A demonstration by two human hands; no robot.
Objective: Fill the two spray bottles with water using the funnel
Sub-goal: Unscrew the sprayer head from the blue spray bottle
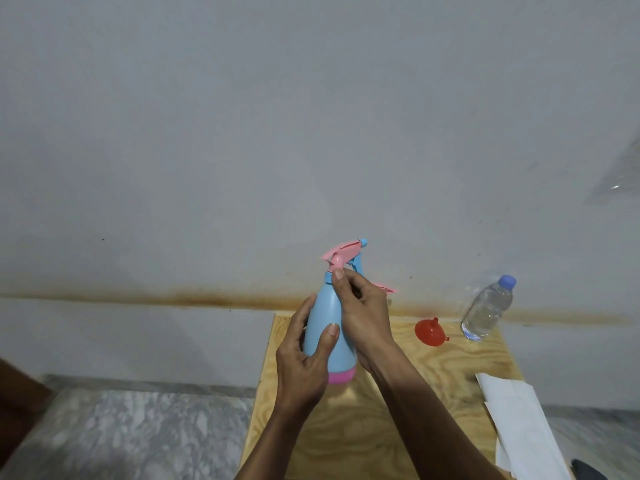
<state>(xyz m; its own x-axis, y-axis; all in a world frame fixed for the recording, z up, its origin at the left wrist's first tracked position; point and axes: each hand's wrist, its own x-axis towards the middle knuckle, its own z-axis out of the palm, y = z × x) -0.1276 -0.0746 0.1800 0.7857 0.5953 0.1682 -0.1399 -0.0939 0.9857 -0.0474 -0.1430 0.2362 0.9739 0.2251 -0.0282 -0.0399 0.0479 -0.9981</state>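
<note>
A light blue spray bottle (327, 327) with a pink base and a pink-and-blue trigger head (346, 252) is held upright above the plywood table (349, 434). My left hand (304, 358) wraps its body. My right hand (363, 313) grips its neck just below the trigger head. A pink tip (388, 289) of a second sprayer shows behind my right hand; the rest of it is hidden. A red funnel (431, 332) lies mouth-down on the table to the right. Further right stands a clear water bottle (488, 308) with a blue cap, partly full.
White paper sheets (519, 427) lie at the table's right edge, with a dark object (588, 469) at the bottom right corner. The table stands against a grey wall with a rust-coloured stain line. A marble floor (131, 431) lies to the left.
</note>
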